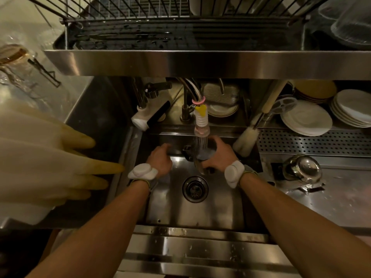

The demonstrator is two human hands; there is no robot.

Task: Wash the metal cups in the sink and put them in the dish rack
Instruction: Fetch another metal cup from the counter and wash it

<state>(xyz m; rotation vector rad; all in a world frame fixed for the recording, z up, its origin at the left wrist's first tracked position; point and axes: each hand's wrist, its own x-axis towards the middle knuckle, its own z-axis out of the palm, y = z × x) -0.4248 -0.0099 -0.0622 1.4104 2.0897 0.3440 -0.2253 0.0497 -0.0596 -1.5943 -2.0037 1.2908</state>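
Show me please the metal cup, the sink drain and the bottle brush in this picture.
metal cup (203, 155): head view, its inside, under the spray.
sink drain (195, 189): head view, centre of the strainer.
bottle brush (245, 141): head view, the white bristle head.

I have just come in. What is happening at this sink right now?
A person is rinsing a metal cup over the sink. The right hand grips the cup and holds it under the tap, whose water runs into it. The left hand is beside it with curled fingers; I cannot tell whether it holds anything. What looks like another metal cup lies on the counter to the right. The dish rack stands above the sink.
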